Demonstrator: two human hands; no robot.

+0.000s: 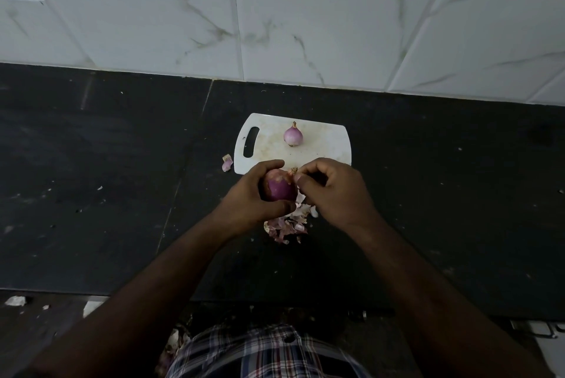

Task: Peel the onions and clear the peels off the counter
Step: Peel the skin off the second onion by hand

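Above the dark tabletop, the left hand curls its grip round a purple onion while the right hand pinches skin at its top, peels heaped just beneath, a second onion on the board beyond.

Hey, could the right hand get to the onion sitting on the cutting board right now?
Probably yes: the onion on the board stands just beyond the right hand with nothing between, but that hand is pinching the held onion.
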